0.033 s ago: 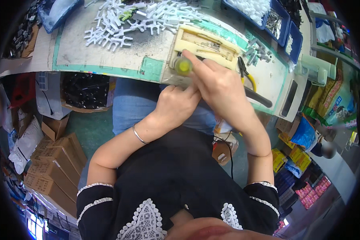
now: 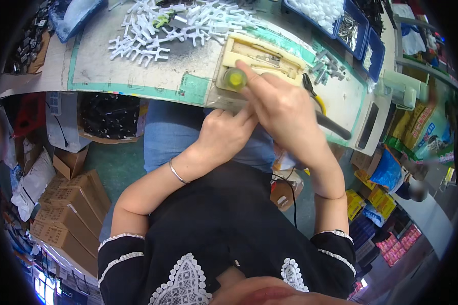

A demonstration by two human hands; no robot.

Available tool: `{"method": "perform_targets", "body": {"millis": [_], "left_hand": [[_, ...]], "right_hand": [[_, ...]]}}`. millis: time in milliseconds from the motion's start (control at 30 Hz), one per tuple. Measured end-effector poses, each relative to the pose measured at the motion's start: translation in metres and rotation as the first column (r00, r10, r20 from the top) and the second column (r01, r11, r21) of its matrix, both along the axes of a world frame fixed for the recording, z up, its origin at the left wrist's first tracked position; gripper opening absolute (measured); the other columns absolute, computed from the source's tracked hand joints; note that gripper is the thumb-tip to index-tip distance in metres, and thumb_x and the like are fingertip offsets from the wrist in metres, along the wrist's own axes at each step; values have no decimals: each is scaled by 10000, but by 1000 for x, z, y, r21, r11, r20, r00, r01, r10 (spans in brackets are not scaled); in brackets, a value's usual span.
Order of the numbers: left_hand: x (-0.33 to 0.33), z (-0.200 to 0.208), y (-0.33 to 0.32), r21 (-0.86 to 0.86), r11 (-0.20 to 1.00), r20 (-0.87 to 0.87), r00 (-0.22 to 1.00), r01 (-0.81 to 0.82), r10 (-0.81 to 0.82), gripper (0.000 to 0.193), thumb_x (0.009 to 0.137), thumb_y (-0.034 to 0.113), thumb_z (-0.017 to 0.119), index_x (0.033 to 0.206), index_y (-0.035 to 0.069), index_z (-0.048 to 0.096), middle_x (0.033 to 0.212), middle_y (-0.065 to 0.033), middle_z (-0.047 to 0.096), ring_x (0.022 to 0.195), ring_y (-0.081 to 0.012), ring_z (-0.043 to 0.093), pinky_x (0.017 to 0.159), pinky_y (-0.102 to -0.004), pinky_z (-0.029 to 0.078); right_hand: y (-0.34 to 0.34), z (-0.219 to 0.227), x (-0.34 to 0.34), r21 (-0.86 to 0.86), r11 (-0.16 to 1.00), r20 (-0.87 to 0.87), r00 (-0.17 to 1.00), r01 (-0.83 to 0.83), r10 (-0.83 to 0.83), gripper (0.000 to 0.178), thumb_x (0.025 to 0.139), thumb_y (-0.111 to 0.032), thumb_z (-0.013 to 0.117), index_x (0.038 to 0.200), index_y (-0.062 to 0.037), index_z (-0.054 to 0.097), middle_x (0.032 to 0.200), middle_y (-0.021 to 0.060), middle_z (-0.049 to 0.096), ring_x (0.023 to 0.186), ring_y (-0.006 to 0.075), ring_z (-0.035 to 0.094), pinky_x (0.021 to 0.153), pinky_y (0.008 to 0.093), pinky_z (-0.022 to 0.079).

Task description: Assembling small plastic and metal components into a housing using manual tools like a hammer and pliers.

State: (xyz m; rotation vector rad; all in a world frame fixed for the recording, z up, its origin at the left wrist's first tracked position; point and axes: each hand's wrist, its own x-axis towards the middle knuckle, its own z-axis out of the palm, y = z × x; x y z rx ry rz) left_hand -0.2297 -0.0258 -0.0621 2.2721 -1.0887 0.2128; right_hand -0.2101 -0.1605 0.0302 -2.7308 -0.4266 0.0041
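Observation:
My right hand [image 2: 285,104] is wrapped round a mallet, its index finger stretched toward the head. The mallet [image 2: 235,79] has a round yellow-green face, and its dark handle sticks out past my wrist. That head is over the near left corner of a cream-coloured block [image 2: 263,48] with long recesses holding small metal-looking parts. My left hand [image 2: 224,133] is closed at the table's front edge, its fingertips tucked under the right hand. Whatever those fingertips pinch is hidden. Pliers with yellow handles [image 2: 318,101] lie just right of the block, partly behind my right hand.
White Y-shaped plastic pieces [image 2: 152,35] are heaped on the table's far left. Grey short tubes [image 2: 328,66] lie right of the block. Blue bins [image 2: 355,26] with small parts stand at the far right. Cardboard boxes [image 2: 68,213] are stacked on the floor at left.
My right hand and the mallet have shifted slightly; the head is a little farther from me and the handle's end farther right. My left hand stays in place.

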Motion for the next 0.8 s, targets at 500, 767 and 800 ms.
{"method": "perform_targets", "body": {"millis": [500,767,800], "left_hand": [[37,41,-4,-312,947,-322,929,78,-182,189,592,-35,554,761,48,560,968,-82,619,570,-233,586,504,-317,461],[63,53,-28,133,972,0,981,193,-195,364,730,171,674,1047,19,578,1242,-107,497,1093,-272,458,898,-377,346],[64,54,-29,150,967,4,978,204,-207,355,733,169,669,1038,13,574,1253,-107,492,1106,-280,457,913,-380,342]], "right_hand": [[-104,-13,-54,334,518,8,547,787,-837,336,912,-216,466,1168,-12,391,905,222,624,777,387,594,659,422,440],[-208,-49,-122,-137,362,226,385,922,-895,271,866,-139,464,1082,25,469,978,224,575,909,386,536,797,442,410],[-215,-53,-127,-241,471,314,527,849,-789,270,854,-111,473,1089,22,484,967,208,579,913,376,534,811,432,410]]}}
